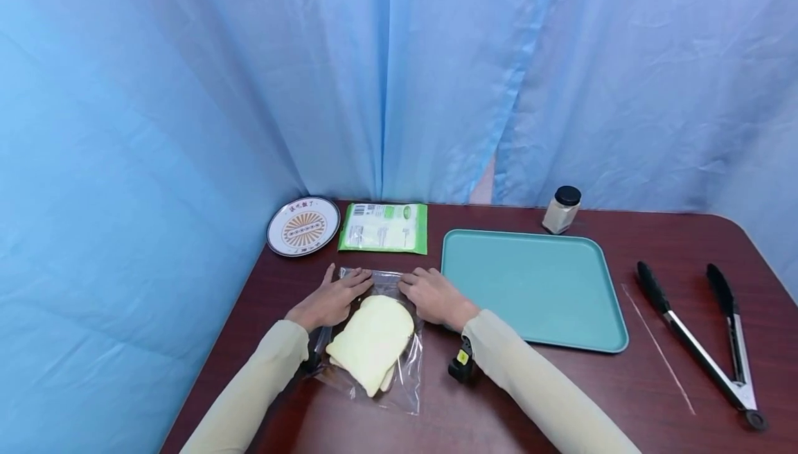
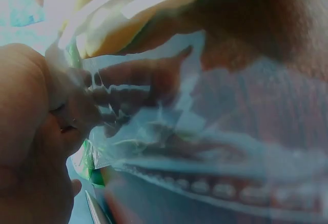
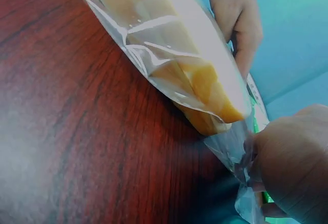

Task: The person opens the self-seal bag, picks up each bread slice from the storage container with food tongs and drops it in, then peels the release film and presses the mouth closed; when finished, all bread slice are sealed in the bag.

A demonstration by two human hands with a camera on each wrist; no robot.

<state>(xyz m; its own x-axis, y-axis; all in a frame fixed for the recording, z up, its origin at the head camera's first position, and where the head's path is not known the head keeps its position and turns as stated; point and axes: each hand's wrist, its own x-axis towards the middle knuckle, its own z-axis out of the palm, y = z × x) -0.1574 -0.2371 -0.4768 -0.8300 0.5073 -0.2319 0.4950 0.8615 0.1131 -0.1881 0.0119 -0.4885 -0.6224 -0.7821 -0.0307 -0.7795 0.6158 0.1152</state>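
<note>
A clear zip bag [image 1: 408, 388] lies on the dark red table, with slices of bread [image 1: 374, 343] stacked inside it. At its upper left corner my left hand [image 1: 330, 299] pinches the film near the mouth, one finger lifted away; its thumb is hidden in the head view. My right hand [image 1: 434, 294] grips the upper right corner with curled fingers. Through the right wrist view, the plastic bunches at my right hand's fingers [image 3: 256, 165], beside the crust of the bread [image 3: 215, 96]. The left wrist view shows the zip strip [image 2: 220, 189] blurred up close.
A teal tray [image 1: 530, 287] lies right of the bag. Behind are a patterned plate [image 1: 304, 227], a green-and-white packet [image 1: 383, 228] and a black-lidded jar [image 1: 561, 210]. Spread tongs [image 1: 704, 350] lie at far right. Blue curtains [image 1: 386, 80] surround the table's back and left.
</note>
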